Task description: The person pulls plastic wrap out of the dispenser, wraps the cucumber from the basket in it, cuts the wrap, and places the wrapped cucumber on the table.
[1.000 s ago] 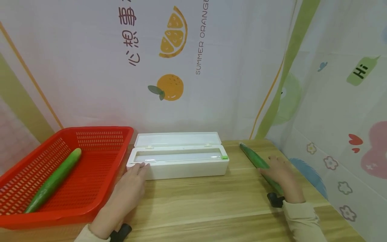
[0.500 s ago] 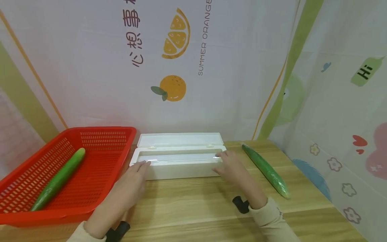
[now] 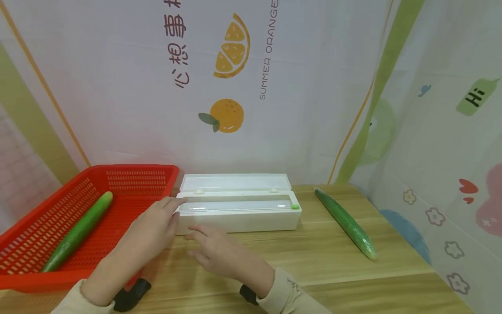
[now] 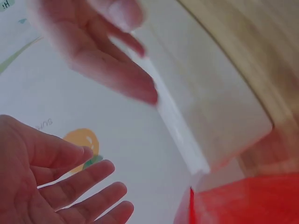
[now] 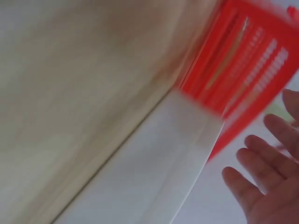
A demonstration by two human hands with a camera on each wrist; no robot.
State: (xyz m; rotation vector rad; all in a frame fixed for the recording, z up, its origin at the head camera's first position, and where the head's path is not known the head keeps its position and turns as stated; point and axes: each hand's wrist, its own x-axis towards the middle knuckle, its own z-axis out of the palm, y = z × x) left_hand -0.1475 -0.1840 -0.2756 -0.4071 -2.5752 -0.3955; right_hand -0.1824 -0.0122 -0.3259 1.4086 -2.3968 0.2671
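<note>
A white cling film dispenser [image 3: 243,222] stands on the table with its lid [image 3: 235,181] raised and a green slider [image 3: 295,206] at its right end. My left hand [image 3: 154,222] is at the dispenser's left end, fingertips overlapping its top edge in the head view. In the left wrist view, that hand's fingers [image 4: 100,175] are spread and hold nothing. My right hand [image 3: 217,253] hovers before the dispenser's front left, fingers extended, nothing in them. It shows blurred beside the dispenser in the left wrist view. A film-wrapped cucumber [image 3: 345,220] lies on the table to the right.
At the left stands a red plastic basket [image 3: 59,281] with another cucumber [image 3: 80,229] in it, its right wall close to the dispenser. Behind the wooden table [image 3: 313,279] hangs a printed white curtain [image 3: 306,109], which continues along the right side.
My right hand has left the cucumber on the right and swept left across the dispenser to its front left. The left hand has shifted slightly up and left at the dispenser's end.
</note>
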